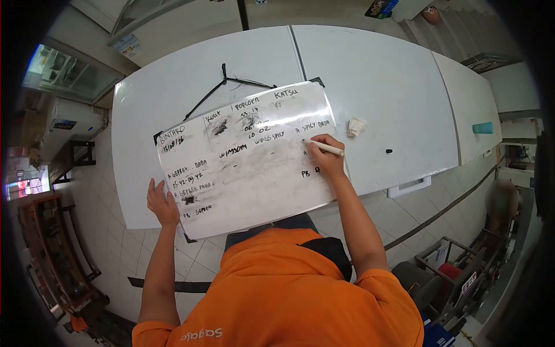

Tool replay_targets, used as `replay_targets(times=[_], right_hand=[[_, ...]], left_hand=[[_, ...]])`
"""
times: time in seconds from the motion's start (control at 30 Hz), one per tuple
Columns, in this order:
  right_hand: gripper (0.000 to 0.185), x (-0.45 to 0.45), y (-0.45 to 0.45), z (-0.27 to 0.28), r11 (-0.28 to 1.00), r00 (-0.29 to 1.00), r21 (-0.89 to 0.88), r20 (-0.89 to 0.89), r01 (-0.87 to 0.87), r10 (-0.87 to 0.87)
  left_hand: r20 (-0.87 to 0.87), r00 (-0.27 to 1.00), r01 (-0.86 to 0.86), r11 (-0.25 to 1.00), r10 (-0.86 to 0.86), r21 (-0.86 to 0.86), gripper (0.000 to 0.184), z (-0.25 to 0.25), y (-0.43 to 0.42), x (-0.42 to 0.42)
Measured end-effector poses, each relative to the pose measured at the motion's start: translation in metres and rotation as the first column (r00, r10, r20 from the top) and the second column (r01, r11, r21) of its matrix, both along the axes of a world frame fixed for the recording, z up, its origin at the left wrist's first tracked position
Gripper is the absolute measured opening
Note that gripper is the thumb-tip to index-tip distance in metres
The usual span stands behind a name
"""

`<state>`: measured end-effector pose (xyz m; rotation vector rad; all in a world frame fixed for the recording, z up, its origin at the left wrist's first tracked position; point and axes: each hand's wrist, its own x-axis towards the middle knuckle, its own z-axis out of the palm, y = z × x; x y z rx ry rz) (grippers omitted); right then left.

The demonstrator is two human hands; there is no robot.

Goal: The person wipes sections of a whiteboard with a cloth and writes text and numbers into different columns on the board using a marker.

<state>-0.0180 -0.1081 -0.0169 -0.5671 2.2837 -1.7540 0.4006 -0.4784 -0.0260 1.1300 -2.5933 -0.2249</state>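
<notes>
A whiteboard [254, 185] with black handwriting and smudges lies tilted on the white table [381, 75], its lower edge near my body. My right hand [325, 156] is closed around a white marker [328, 148], whose dark tip is at the board's right part, just below the words "A. SPICY DADA". At the board's left edge, my left hand [162, 202] rests with its fingers apart. A black cord [224, 78] is attached to the board's top edge.
Right of the board lie a crumpled white tissue [356, 127] and a small black cap [389, 151]. A teal cup [483, 128] is at the far right. A wooden rack [58, 248] stands at the left, and crates [448, 269] stand at the lower right.
</notes>
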Motion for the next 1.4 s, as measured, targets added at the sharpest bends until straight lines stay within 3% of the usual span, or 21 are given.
replay_targets(times=[0.37,0.47,0.57,0.67,0.77,0.97,1.07,1.4], right_hand=[[0.014,0.005,-0.007,-0.002,0.994,0.994,0.072,-0.071,0.084,-0.079],[0.014,0.003,-0.007,-0.006,0.997,0.992,0.028,-0.1,0.078,-0.075],[0.014,0.003,-0.008,-0.01,0.984,0.98,-0.038,-0.09,0.175,-0.177],[0.014,0.003,-0.004,-0.004,0.991,0.984,0.053,-0.134,0.126,-0.118],[0.014,0.004,-0.006,-0.006,0.986,0.982,-0.016,-0.091,0.165,-0.166],[0.012,0.002,-0.001,-0.002,0.992,0.987,0.075,-0.135,0.1,-0.089],[0.012,0.003,-0.002,0.013,0.979,0.976,0.017,-0.079,0.204,-0.202],[0.012,-0.004,0.003,0.001,0.983,0.974,0.04,-0.145,0.181,-0.174]], left_hand=[[-0.006,1.0,0.014,1.0,-0.014,-0.017,0.049,0.0,-0.001,0.001],[-0.005,1.0,0.008,1.0,-0.008,-0.011,0.05,0.0,0.0,0.0],[-0.003,1.0,0.013,1.0,-0.013,-0.009,0.05,0.0,-0.001,0.001],[-0.005,1.0,0.007,1.0,-0.007,0.004,0.05,0.0,0.0,0.0],[0.002,1.0,-0.002,1.0,0.002,0.003,0.05,0.001,0.0,-0.001],[-0.013,1.0,0.016,1.0,-0.017,-0.027,0.05,0.0,-0.001,-0.001],[-0.013,1.0,0.025,0.999,-0.026,-0.028,0.05,0.0,-0.002,0.0],[-0.005,1.0,0.005,1.0,-0.005,-0.011,0.05,0.002,0.001,-0.002]])
